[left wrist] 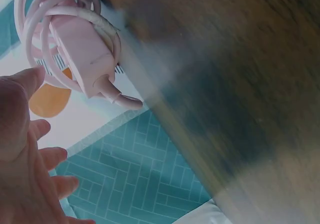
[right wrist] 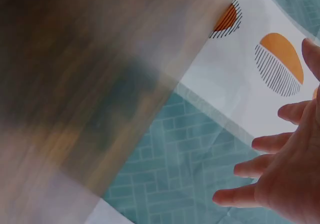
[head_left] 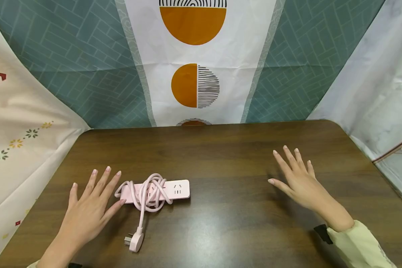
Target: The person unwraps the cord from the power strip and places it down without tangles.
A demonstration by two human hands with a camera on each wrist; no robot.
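A pink and white power strip (head_left: 179, 190) lies on the brown table, left of the middle, with its pink cord (head_left: 153, 193) wound loosely around it. The cord's end trails toward the near side, where the plug (head_left: 136, 241) rests with its prongs pointing left. My left hand (head_left: 87, 212) is spread just left of the strip, its thumb tip close by the strip's left end; it holds nothing. In the left wrist view the strip (left wrist: 82, 49) appears beyond the thumb. Far to the right, my right hand (head_left: 303, 186) hovers over the table with fingers spread and nothing in it.
The dark wooden table (head_left: 227, 160) has rounded far corners. Behind it hangs a teal and white curtain (head_left: 197, 52) with orange half circles. A cream patterned cloth (head_left: 30, 141) borders the left side, and a pale cloth (head_left: 382, 93) the right.
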